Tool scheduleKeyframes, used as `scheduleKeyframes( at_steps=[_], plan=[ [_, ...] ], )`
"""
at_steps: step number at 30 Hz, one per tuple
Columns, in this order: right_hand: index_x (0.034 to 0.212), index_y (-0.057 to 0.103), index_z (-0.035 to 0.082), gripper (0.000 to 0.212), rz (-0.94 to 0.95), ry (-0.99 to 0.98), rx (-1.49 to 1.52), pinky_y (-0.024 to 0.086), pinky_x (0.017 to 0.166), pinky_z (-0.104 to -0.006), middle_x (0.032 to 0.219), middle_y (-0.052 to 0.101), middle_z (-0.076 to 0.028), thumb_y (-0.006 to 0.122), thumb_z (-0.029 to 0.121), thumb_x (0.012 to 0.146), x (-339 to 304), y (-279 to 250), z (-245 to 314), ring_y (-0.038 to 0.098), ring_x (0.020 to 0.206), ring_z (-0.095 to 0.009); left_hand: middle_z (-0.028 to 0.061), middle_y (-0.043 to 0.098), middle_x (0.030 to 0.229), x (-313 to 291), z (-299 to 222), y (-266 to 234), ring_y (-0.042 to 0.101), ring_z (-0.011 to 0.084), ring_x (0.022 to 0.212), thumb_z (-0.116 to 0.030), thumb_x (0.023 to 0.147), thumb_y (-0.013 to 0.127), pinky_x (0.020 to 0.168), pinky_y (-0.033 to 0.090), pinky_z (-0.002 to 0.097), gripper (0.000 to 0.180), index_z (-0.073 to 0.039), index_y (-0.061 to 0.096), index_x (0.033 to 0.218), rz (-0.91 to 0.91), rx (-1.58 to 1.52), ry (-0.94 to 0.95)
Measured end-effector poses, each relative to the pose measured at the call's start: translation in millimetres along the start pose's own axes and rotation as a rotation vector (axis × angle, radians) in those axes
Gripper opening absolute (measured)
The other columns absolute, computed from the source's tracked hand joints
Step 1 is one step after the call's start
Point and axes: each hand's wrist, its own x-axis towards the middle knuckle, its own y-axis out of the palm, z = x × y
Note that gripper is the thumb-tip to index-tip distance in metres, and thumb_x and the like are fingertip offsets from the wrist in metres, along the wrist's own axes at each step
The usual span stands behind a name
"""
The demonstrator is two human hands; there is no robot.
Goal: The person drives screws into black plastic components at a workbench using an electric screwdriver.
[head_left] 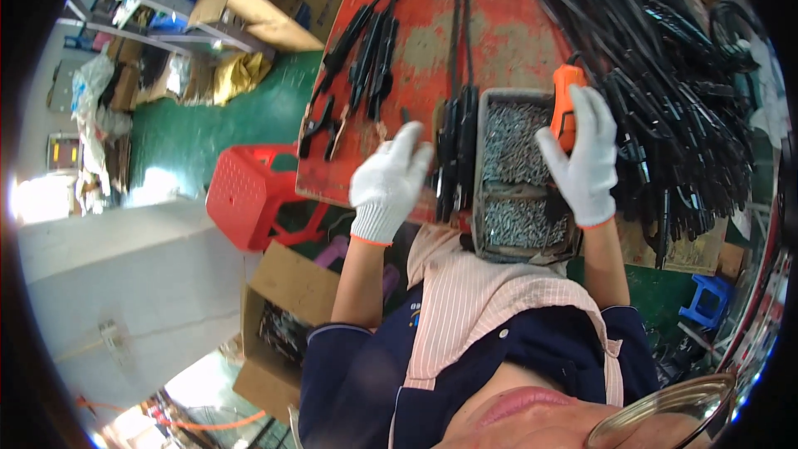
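My right hand (584, 158), gloved, is closed round the orange tool (565, 104) above the far right edge of the screw tray (490, 224). My left hand (388, 183), fingers loosely apart, holds nothing; the black clamps (455, 150) lie just right of it on the red bench (499, 41).

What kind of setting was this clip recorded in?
Probably a small factory or assembly workshop. A worn red workbench carries a heap of black cables and a tray of small silver screws, cardboard boxes stand around, and the right hand holds an orange tool.
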Motion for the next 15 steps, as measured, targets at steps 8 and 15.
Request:
scheduleKeyframes(
  at_steps=[8, 15],
  plan=[
    [0.128, 0.054, 0.005, 0.058, -0.051, -0.026, 0.309, 0.045, 0.098, -0.0426, 0.123, 0.057, -0.015, 0.074, 0.022, 0.077, 2.8, -6.6, 16.3, 0.053, 0.117, -0.034, 0.0088, 0.064, 0.078, 17.2, 39.7, 23.8, 0.065, 0.0295, 0.068, -0.040, 0.081, 0.063, 0.060, 0.052, 0.0422, 0.030, -0.011, 0.063, 0.079, -0.001, 0.562, 0.113],
    [0.122, 0.055, 0.006, 0.042, 0.224, 0.013, 0.711, 0.053, 0.076, -0.0380, 0.103, 0.066, -0.013, 0.063, 0.034, 0.090, 75.7, 41.4, 6.4, 0.066, 0.085, -0.026, -0.0058, 0.046, 0.061, 40.6, -8.6, -45.2, 0.038, 0.0021, 0.054, -0.013, 0.084, 0.066, 0.048, 0.031, 0.0230, 0.019, -0.004, 0.058, 0.069, 0.059, -0.650, -0.078]
  ],
)
